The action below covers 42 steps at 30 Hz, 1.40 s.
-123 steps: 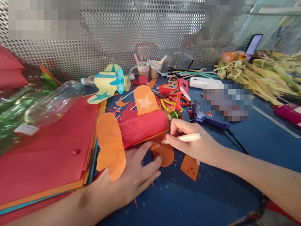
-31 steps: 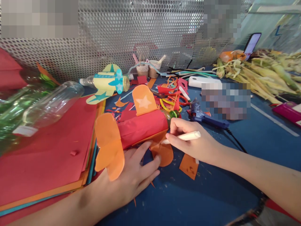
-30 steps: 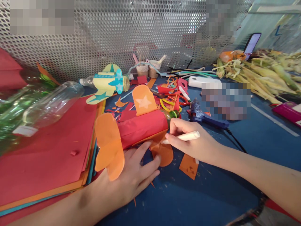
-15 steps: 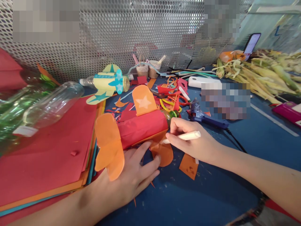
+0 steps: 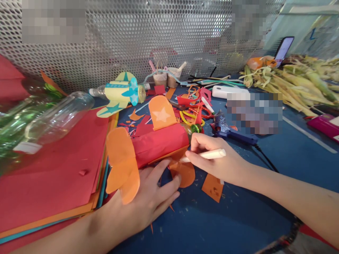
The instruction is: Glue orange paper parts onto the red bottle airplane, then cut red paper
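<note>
My right hand (image 5: 212, 155) grips a white marker pen (image 5: 214, 154), its tip on the near orange paper wing (image 5: 186, 175). That wing sticks out from a bottle wrapped in red paper (image 5: 161, 143), a toy plane with an orange tail piece (image 5: 123, 162) at its left end. On the far side stands another orange wing (image 5: 162, 114) bearing a pale star. My left hand (image 5: 150, 194) lies with fingers spread, its fingertips on the near wing's edge and beside the red body. A small orange paper scrap (image 5: 212, 187) lies below my right hand.
A blue glue gun (image 5: 233, 134) with its cord lies right of the plane. Behind are scissors (image 5: 189, 120) among paper scraps and a yellow bottle plane (image 5: 122, 92). Coloured paper sheets (image 5: 53, 169) and clear bottles (image 5: 59, 120) fill the left; corn husks (image 5: 288, 84) lie far right.
The marker pen and my right hand have shifted very slightly left along the near wing. My left hand stays in place.
</note>
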Each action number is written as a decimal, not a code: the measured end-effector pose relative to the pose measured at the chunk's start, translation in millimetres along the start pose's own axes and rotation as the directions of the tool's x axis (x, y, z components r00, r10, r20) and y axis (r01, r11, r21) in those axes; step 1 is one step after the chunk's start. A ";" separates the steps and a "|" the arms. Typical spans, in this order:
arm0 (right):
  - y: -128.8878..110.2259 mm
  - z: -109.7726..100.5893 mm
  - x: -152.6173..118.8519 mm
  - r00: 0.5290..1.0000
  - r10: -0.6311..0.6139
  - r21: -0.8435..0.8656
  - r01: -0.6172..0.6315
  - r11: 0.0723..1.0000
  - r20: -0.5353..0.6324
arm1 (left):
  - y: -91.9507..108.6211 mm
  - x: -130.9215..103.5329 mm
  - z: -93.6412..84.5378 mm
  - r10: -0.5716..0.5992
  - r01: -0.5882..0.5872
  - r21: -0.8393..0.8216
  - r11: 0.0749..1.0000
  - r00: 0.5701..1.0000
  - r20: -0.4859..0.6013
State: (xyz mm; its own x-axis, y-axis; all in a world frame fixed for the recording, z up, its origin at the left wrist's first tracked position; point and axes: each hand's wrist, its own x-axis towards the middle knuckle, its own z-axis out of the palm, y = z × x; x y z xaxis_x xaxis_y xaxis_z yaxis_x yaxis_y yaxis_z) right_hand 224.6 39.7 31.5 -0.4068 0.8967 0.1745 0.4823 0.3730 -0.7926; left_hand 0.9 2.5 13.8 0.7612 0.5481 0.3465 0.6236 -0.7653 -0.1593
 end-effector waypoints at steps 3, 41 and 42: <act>0.0 0.9 0.5 1.000 -0.014 -0.004 0.014 1.000 0.010 | -0.3 0.8 -0.3 0.010 -0.010 -0.013 1.000 1.000 0.005; -2.3 -0.4 -1.4 0.997 0.016 0.019 -0.017 1.000 0.070 | 2.4 -1.8 0.3 0.013 -0.013 0.025 1.000 1.000 0.009; -2.2 -0.4 -1.5 0.997 0.019 0.021 -0.021 1.000 0.072 | 1.8 -1.3 -0.2 0.017 -0.018 0.020 1.000 1.000 0.007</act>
State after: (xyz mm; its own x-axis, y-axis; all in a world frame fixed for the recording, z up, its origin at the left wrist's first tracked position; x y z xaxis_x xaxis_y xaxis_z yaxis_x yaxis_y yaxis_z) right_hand 224.5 37.7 33.2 -0.4521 0.8842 0.1171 0.4743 0.3495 -0.8080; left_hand 1.0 0.3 13.2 0.7732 0.5369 0.3376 0.6135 -0.7680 -0.1839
